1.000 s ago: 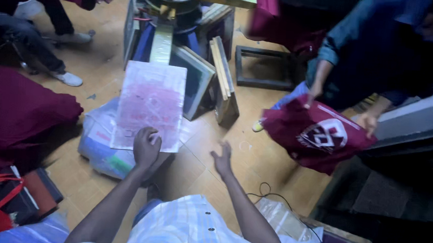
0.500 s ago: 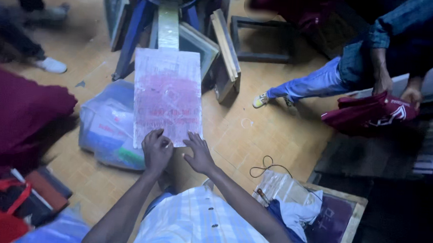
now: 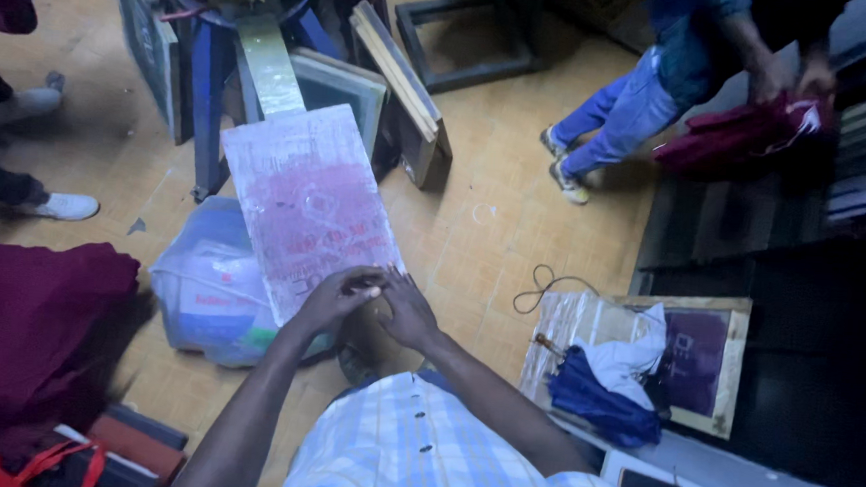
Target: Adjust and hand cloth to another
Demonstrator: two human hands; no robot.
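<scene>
Both hands now meet at the near edge of the pink-stained board (image 3: 310,206)

Left hand (image 3: 334,298) and right hand (image 3: 409,312) press together, fingers pinching this edge; plastic bag (image 3: 204,295) lies left, bare floor (image 3: 493,237) right.

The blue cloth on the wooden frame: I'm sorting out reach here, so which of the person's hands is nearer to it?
Right. The right hand is at the pink-stained board's near edge, on the side toward the blue cloth; the left hand touches it, farther away.
</scene>
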